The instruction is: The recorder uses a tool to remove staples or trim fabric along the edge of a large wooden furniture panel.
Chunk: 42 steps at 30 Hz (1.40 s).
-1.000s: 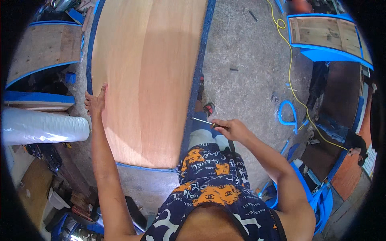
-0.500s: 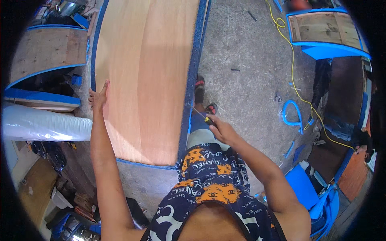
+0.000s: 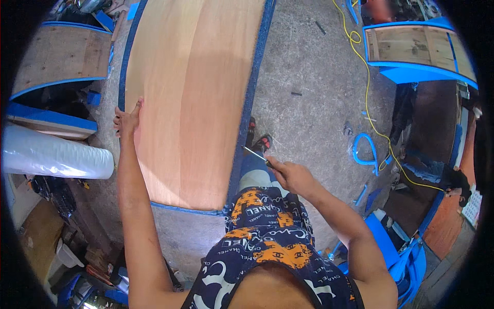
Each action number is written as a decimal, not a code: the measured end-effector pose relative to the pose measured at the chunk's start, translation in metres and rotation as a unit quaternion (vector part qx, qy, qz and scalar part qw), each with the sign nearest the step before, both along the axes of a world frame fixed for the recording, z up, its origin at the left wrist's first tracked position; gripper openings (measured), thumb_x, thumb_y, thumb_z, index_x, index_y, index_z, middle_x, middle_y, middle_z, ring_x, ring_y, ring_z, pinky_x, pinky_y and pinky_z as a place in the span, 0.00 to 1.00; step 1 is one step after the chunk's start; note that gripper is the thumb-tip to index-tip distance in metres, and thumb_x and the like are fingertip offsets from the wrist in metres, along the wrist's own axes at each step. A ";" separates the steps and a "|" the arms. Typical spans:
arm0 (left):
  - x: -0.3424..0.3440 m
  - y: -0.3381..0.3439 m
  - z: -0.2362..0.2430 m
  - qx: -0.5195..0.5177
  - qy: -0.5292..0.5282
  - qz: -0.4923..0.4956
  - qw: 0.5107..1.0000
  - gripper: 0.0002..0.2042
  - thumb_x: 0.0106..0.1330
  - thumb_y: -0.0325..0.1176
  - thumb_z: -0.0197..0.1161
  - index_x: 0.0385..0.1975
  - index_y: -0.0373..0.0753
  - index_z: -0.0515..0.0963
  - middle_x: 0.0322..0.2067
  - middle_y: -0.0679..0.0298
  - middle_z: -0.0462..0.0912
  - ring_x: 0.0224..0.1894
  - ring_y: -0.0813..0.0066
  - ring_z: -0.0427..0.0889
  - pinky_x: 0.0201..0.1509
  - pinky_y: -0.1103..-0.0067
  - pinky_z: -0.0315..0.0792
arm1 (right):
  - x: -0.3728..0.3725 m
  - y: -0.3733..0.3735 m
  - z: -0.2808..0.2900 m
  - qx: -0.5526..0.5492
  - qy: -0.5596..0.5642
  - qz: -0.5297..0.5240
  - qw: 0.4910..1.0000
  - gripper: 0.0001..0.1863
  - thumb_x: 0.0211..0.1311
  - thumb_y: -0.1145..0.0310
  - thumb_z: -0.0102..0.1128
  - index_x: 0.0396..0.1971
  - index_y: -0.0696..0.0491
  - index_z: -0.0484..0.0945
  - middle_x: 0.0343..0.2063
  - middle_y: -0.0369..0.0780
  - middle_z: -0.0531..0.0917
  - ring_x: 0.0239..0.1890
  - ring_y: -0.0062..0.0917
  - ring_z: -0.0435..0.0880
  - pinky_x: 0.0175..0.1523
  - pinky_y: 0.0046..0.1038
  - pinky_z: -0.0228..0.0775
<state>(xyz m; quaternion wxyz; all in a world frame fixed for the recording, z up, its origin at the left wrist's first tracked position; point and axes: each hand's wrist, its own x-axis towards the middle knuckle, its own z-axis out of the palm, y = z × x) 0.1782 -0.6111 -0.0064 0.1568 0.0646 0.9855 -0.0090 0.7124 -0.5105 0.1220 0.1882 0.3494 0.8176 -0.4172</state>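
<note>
A long plywood panel [image 3: 180, 118] lies before me, edged in dark blue fabric [image 3: 250, 92]. At its left edge is my left hand [image 3: 127, 122], thumb on the wood and fingers bent over the blue border. My right hand [image 3: 293, 176] is closed round the dark handle of a screwdriver [image 3: 256, 154]. Its thin metal shaft points up and left, and the tip meets the fabric along the panel's right edge. Whether the tip is under the fabric I cannot tell. My leg and shoe [image 3: 263, 141] are beside that edge.
On the left are another blue-edged wooden panel [image 3: 62, 56] and a plastic-wrapped roll [image 3: 62, 154]. A yellow cord [image 3: 367, 98] crosses the concrete floor on the right, near a blue strip loop [image 3: 356, 149]. Farther right stands another blue-edged panel [image 3: 411, 45].
My right hand has shifted slightly right and down with the screwdriver, whose tip has moved down along the fabric edge. My left hand stays at the panel's left edge. The view has shifted slightly.
</note>
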 end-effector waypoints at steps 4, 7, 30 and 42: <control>0.003 0.002 0.004 0.004 -0.003 -0.002 1.000 0.66 0.35 0.84 0.56 0.71 0.43 0.45 0.66 0.42 0.53 0.68 0.42 0.52 0.64 0.42 0.47 | -0.010 0.010 0.011 0.007 -0.021 0.027 0.999 0.24 0.65 0.61 0.52 0.62 0.44 0.69 0.26 0.49 0.83 0.27 0.46 0.83 0.35 0.45 0.76; 0.007 0.003 0.010 -0.004 -0.008 -0.002 1.000 0.65 0.36 0.84 0.55 0.71 0.43 0.46 0.65 0.42 0.54 0.68 0.43 0.53 0.65 0.43 0.48 | -0.017 0.012 0.019 0.000 -0.033 0.019 0.999 0.24 0.65 0.61 0.52 0.61 0.45 0.69 0.25 0.49 0.83 0.28 0.46 0.84 0.35 0.45 0.76; 0.018 0.007 0.021 -0.029 0.014 -0.018 0.999 0.63 0.38 0.83 0.55 0.70 0.42 0.49 0.64 0.40 0.57 0.67 0.41 0.56 0.63 0.45 0.52 | 0.013 -0.034 -0.114 -0.027 0.263 -0.151 0.952 0.21 0.65 0.63 0.59 0.58 0.47 0.74 0.34 0.50 0.85 0.34 0.39 0.87 0.44 0.34 0.78; 0.013 0.002 0.012 -0.010 0.032 -0.021 0.999 0.63 0.38 0.82 0.56 0.70 0.42 0.48 0.64 0.39 0.56 0.67 0.39 0.54 0.64 0.42 0.49 | -0.018 -0.029 -0.135 -0.147 0.079 -0.138 0.976 0.21 0.65 0.64 0.56 0.56 0.54 0.70 0.48 0.53 0.77 0.53 0.45 0.77 0.57 0.37 0.68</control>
